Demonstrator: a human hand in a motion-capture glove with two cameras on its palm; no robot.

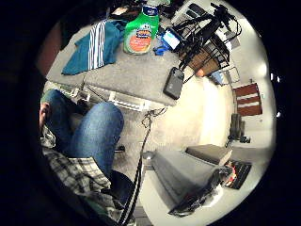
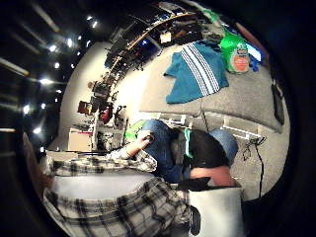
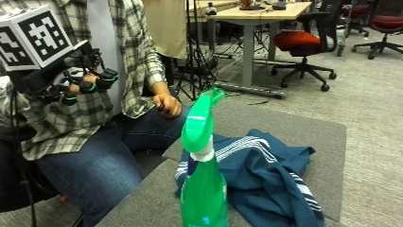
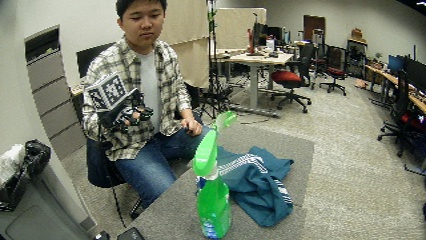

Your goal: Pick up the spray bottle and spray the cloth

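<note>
The bottle (image 3: 203,179) stands upright on the grey counter (image 3: 302,130), its green trigger head (image 3: 200,120) up top and the nozzle aimed away from the camera toward the seated person. Touching its base, or nearly, lies the cloth (image 3: 264,170), a teal towel with white stripes, crumpled in a heap beside and behind the bottle. Nothing grips the bottle yet. The gloved right hand (image 3: 75,85) is raised at chest height, well apart from the counter, fingers (image 3: 94,84) loosely curled and holding nothing. The bare left hand (image 3: 167,104) rests on the person's thigh near the counter's edge. The likely risks: the bottle is tall and narrow, so a reach that clips the head or neck could tip it over onto the cloth; and since the nozzle faces the person rather than the cloth, squeezing without turning it first would send the spray the wrong way. The hand has a long reach down and forward to make before any grasp.
</note>
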